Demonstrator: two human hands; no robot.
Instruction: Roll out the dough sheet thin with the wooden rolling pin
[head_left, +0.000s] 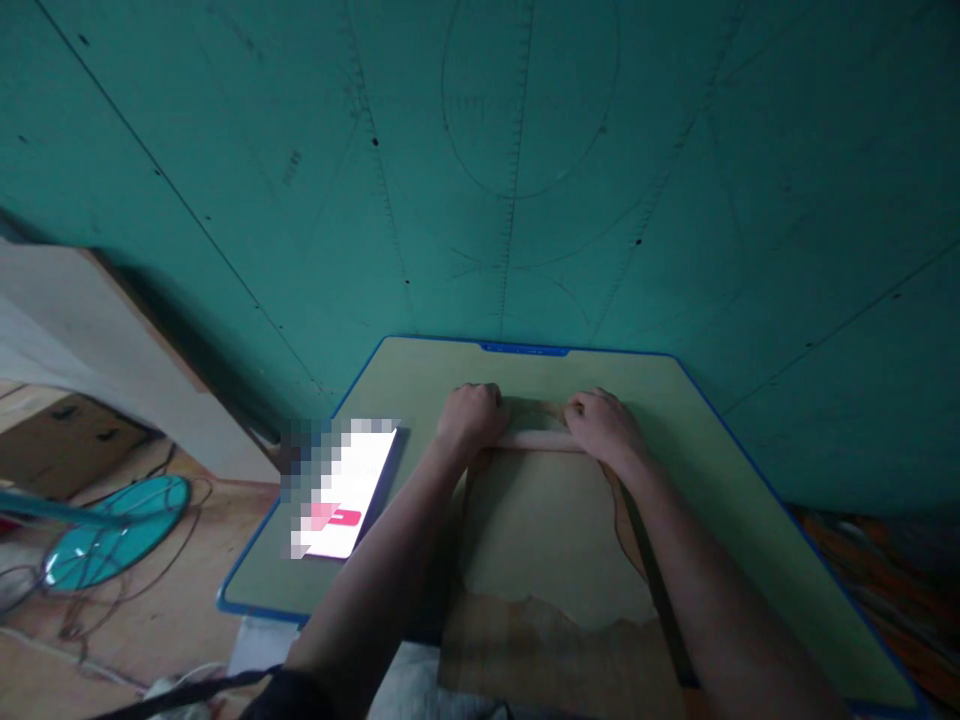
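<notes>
A pale rolling pin lies crosswise near the far end of a flattened sheet of dough. My left hand is closed around the pin's left end, and my right hand grips its right end. Both handle ends are hidden inside my fists. The dough has a wavy near edge and covers much of a wooden board, whose bare near part sticks out over the table's front edge.
Under the board stands a small table with a blue rim. A lit tablet or phone, partly pixelated, lies on its left side. A green marked wall rises behind. On the floor at left are a turquoise round base, cables and a cardboard box.
</notes>
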